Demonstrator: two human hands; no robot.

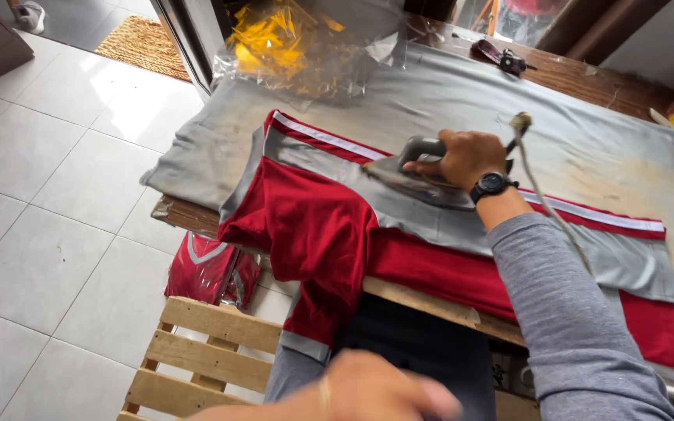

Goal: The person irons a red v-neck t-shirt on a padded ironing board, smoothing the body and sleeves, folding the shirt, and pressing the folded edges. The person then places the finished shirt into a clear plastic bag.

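You are mid-press, your right hand [466, 158] clenched around the handle of the iron [419, 178] resting on the red-and-grey jersey [329, 226] spread over the padded table [462, 97], while your left hand [372, 388], blurred, holds nothing I can make out, so glide steadily along the grey panel.

Bright, even daylight, soft shadows.
My left hand [368, 390] blurs at the bottom edge; glare glints off the plastic wrap [306, 47] at the table's [587, 78] far edge.
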